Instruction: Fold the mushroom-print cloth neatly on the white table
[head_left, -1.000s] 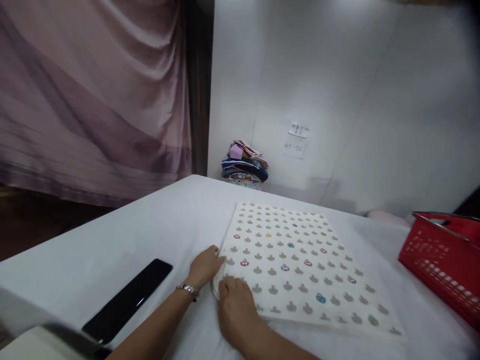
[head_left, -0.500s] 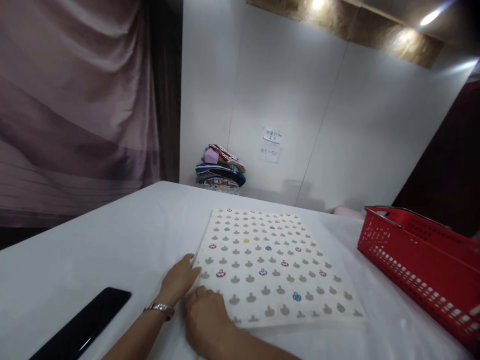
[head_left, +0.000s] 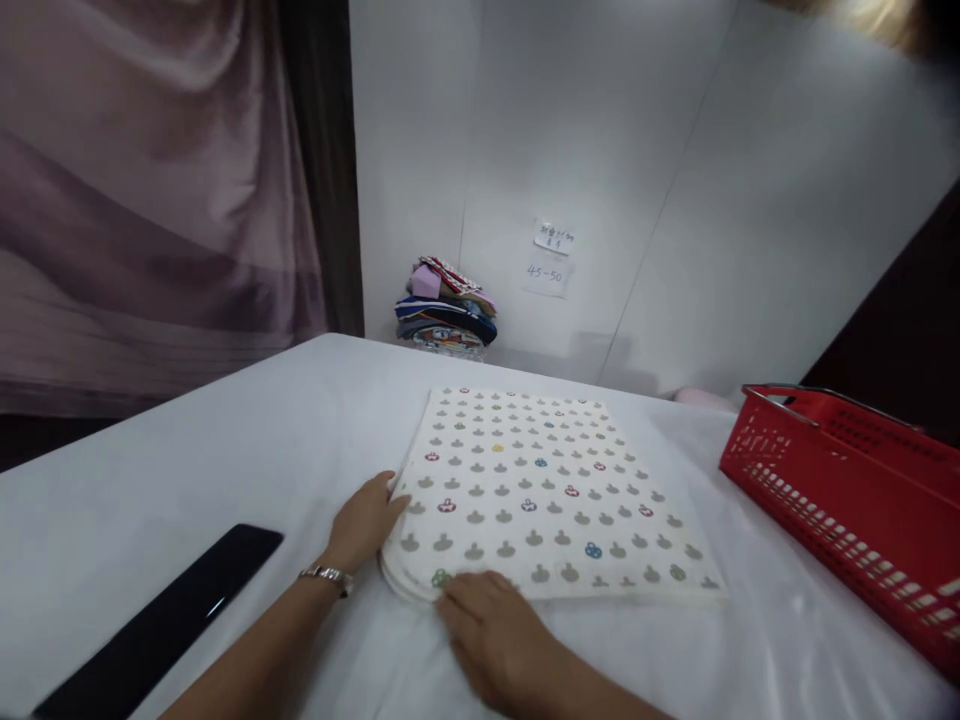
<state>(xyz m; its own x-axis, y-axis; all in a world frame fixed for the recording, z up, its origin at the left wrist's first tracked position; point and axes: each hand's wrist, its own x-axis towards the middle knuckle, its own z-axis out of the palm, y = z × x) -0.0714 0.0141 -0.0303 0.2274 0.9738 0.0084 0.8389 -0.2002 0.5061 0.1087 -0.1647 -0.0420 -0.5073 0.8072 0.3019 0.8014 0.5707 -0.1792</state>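
Note:
A folded white cloth (head_left: 517, 490) with grey, red, blue and green mushroom-like prints lies flat in front of me. Its near left corner is rounded and shows several layers. My left hand (head_left: 367, 520), with a metal bracelet on the wrist, grips the left edge; the thumb rests on top and some fingers are hidden. On the near edge, right of that corner, my right hand (head_left: 495, 630) lies palm down with its fingers stretched over the fabric.
A red plastic basket (head_left: 847, 500) stands at the right on the white table (head_left: 247, 450). At the left lies a long black flat object (head_left: 165, 620). Behind the table's far edge rises a stack of folded fabrics (head_left: 446, 310), near a wall with paper notes (head_left: 547, 270).
My right hand has moved right from the near left corner along the front edge, uncovering the corner. My left hand stays at the left edge. The camera view has shifted slightly.

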